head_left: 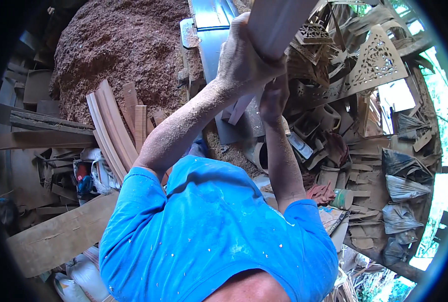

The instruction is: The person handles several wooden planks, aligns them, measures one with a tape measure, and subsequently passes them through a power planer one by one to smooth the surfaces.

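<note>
A thick, smooth wooden board (279, 25) rises toward the top of the view, close to the camera. My left hand (246, 63), dusted with sawdust, is wrapped round its lower part. Just below and to the right, my right hand (274, 98) looks closed, with its fingers partly hidden behind my left hand and the board. What it grips is hidden. Under both hands lies the grey metal bed (211, 50) of a woodworking machine. A narrow strip of wood (241, 108) shows between my forearms, above that bed.
A big heap of reddish-brown shavings (118, 50) stands left of the machine. Curved wooden pieces (114, 131) lean at its foot. A wide plank (63, 234) lies at lower left. On the right are a fretwork panel (377, 60), offcuts, a green tin (342, 199) and plastic bags (402, 216).
</note>
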{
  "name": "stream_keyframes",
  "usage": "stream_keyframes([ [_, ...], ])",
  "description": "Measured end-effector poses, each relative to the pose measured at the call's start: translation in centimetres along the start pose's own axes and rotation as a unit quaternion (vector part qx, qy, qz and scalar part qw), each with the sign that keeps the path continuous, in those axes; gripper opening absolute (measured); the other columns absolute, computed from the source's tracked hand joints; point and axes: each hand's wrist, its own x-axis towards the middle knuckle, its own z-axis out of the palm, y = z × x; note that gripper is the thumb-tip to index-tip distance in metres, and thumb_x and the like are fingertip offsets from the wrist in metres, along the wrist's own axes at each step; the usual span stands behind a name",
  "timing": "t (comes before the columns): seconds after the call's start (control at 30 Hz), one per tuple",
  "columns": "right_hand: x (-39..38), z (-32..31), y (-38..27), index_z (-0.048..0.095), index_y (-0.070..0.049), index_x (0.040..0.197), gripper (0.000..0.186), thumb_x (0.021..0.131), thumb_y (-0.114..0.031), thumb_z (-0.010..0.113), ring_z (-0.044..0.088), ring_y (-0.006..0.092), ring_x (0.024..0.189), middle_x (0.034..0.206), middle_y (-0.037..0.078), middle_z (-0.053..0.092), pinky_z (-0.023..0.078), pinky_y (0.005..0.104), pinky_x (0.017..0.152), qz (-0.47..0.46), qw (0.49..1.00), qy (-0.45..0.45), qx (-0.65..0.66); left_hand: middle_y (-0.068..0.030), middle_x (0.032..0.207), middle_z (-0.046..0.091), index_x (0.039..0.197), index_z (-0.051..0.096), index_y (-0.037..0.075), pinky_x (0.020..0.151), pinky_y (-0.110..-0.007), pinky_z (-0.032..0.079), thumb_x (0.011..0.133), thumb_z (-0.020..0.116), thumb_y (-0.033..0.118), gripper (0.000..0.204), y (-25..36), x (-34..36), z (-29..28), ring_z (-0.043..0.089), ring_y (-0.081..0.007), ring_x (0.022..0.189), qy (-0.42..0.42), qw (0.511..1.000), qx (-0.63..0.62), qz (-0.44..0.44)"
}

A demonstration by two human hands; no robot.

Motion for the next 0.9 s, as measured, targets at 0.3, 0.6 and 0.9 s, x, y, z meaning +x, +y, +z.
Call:
stream_keyframes([
  [0.3,0.1,-4.2,7.6,0.049,0.004,0.138,0.056,0.105,-0.040,0.040,0.059,0.0179,0.115,0.125,0.011,0.062,0.047,0.0328,0.099,0.239,0.962,-0.036,0.125,-0.0277,0.112,0.057,0.130,0.030,-0.006,0.086,-0.049,0.055,0.067,0.086,0.030,0.091,-0.1,0.8,-0.8,0.065,-0.0395,0.100,-0.045,0.998,0.018,0.045],
  [0.6,-1.2,-0.7,2.0,0.059,0.001,0.122,0.065,0.096,-0.059,0.058,0.061,0.0145,0.094,0.107,0.008,0.066,0.051,0.0322,0.080,0.076,0.995,0.071,-0.008,-0.0284,0.134,0.042,0.159,0.018,0.005,0.096,-0.052,0.053,0.075,0.079,0.017,0.104,-0.3,-1.5,-0.3,0.055,-0.0441,0.118,0.099,0.968,-0.020,0.229],
  [0.9,-5.1,2.1,-2.4,0.049,-0.004,0.147,0.062,0.090,-0.015,0.070,0.065,0.0269,0.111,0.122,0.021,0.065,0.051,0.0430,0.095,0.205,0.975,0.077,-0.031,-0.0164,0.133,0.053,0.161,0.014,0.004,0.081,-0.035,0.054,0.100,0.058,0.014,0.075,-2.8,-2.9,-3.1,0.058,-0.0205,0.102,0.043,0.980,-0.180,0.079],
])
